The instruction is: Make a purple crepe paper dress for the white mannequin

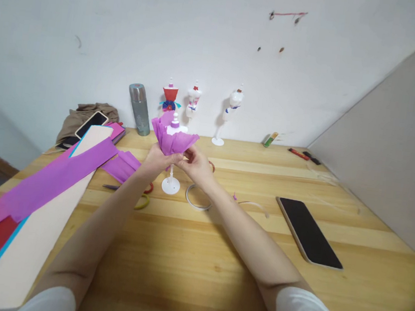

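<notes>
A small white dress form [171, 185] stands upright on its round base in front of me, a purple band around its neck. Purple crepe paper [175, 142] wraps its body and flares out at the top. My left hand [160, 159] is closed around the lower left of the paper, thumb across the front. At the right side, my right hand [198, 164] pinches the paper's lower edge with bent fingers. Below my left forearm lie scissors [142, 202] with yellow and red handles, partly hidden. A roll of white tape or ribbon [197, 205] lies near my right wrist.
Along the wall stand more dress forms, one in red [170, 95], and a grey bottle [139, 109]. Purple paper strips [57, 177] and a long pale board [51, 222] cover the left side. A black-screened tablet [309, 232] lies at right, a green glue stick [270, 139] farther back.
</notes>
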Available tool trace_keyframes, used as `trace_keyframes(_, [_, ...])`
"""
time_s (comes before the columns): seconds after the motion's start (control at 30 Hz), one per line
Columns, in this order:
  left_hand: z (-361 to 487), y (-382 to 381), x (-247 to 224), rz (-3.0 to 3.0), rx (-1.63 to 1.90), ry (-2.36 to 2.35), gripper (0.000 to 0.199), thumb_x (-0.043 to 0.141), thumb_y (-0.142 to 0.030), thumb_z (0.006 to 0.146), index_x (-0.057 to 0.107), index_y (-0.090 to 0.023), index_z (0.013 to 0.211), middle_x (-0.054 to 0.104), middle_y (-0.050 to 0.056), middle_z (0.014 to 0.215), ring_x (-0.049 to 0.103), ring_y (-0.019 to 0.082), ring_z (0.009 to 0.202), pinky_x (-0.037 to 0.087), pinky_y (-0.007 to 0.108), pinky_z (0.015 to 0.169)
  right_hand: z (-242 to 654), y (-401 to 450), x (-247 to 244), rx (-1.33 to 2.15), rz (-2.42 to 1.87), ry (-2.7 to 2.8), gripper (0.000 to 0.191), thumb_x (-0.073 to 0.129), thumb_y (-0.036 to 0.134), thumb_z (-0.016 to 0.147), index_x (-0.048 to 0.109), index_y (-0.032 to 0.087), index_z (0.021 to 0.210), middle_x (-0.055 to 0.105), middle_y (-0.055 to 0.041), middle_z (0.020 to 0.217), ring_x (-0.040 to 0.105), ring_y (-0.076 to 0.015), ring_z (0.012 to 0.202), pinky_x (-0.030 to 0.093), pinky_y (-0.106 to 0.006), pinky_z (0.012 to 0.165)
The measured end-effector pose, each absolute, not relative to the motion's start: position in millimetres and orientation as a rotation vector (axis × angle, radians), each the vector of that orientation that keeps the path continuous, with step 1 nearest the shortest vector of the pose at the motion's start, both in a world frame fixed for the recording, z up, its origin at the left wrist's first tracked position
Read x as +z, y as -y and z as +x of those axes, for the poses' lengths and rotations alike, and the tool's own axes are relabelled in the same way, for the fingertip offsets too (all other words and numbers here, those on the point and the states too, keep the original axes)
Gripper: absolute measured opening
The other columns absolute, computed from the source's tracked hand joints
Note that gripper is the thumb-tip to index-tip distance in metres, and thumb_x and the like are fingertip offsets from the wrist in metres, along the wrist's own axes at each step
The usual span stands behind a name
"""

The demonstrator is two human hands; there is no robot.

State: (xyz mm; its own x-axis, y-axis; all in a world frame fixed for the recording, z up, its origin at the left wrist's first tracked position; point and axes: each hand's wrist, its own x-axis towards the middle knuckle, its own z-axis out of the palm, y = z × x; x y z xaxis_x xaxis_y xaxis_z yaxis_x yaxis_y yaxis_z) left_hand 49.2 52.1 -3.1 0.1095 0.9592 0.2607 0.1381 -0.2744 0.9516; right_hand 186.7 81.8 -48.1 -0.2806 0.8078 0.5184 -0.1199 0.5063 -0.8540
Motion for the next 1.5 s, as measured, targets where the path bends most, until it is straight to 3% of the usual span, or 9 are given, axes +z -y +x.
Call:
trace_keyframes(0.3, [38.2,-56.3,-2.8,1.646,1.158,-1.033,0.02,0.075,-0.033,0.064,0.061,-0.019,0.07,0.052,-0.003,0.053,0.048,0.012,0.05,0.041,0.025,0.047,187.2,-78.8,-45.4,1.006,-0.675,1.626,0.043,0.08,0.047,0.069,0.066,0.022,0.101,0.07,-0.0052,0.095,0.065,-0.0207,0.087,0.055,-0.038,0.084])
trace_keyframes(0.57, [35.7,-65.8,-14.9,1.506,1.286,-0.912,0.044,0.078,-0.043,0.062,0.063,-0.016,0.094,0.067,0.003,0.081,0.064,0.018,0.074,0.055,0.03,0.069,186.5,-76.5,-43.1,1.055,-0.704,1.56,0.037,0.078,0.034,0.066,0.062,0.022,0.097,0.067,-0.0028,0.095,0.062,-0.0173,0.082,0.052,-0.028,0.066])
trace_keyframes(0.97, [36.6,-63.7,-9.1,1.74,1.176,-0.925,0.045,0.073,-0.053,0.068,0.063,-0.017,0.092,0.068,0.005,0.082,0.066,0.021,0.082,0.055,0.034,0.082,187.3,-73.9,-40.9,0.993,-0.704,1.619,0.038,0.077,0.041,0.067,0.061,0.021,0.095,0.065,-0.0027,0.09,0.061,-0.0181,0.083,0.05,-0.029,0.067])
trace_keyframes(1.1, [39.8,-59.1,-4.2,1.795,1.178,-1.033,0.038,0.071,-0.05,0.068,0.06,-0.018,0.084,0.061,0.001,0.069,0.061,0.018,0.069,0.054,0.03,0.068,187.2,-72.0,-39.3,0.914,-0.716,1.651,0.036,0.074,0.042,0.072,0.063,0.021,0.099,0.066,-0.0036,0.094,0.063,-0.0185,0.085,0.05,-0.029,0.067])
trace_keyframes(1.27, [41.5,-54.3,-2.7,1.75,1.114,-1.142,0.03,0.07,-0.045,0.068,0.054,-0.02,0.073,0.046,-0.005,0.054,0.043,0.01,0.045,0.04,0.025,0.045,186.6,-69.6,-37.3,0.812,-0.717,1.666,0.033,0.07,0.038,0.075,0.064,0.021,0.103,0.066,-0.0055,0.098,0.062,-0.0185,0.087,0.051,-0.028,0.066])
trace_keyframes(1.37, [39.2,-55.3,-4.3,1.754,1.144,-1.139,0.028,0.07,-0.042,0.07,0.053,-0.02,0.07,0.046,-0.005,0.053,0.047,0.012,0.048,0.043,0.025,0.048,186.7,-67.7,-34.9,0.813,-0.726,1.682,0.033,0.07,0.041,0.076,0.064,0.021,0.101,0.064,-0.0053,0.098,0.061,-0.0171,0.084,0.05,-0.026,0.063])
trace_keyframes(1.5, [36.1,-58.4,-5.4,1.755,1.185,-1.055,0.029,0.073,-0.042,0.068,0.055,-0.02,0.07,0.055,-0.001,0.061,0.058,0.016,0.063,0.053,0.029,0.062,187.7,-67.2,-33.7,0.756,-0.725,1.72,0.032,0.071,0.042,0.078,0.063,0.021,0.1,0.064,-0.0048,0.097,0.058,-0.016,0.082,0.049,-0.026,0.064])
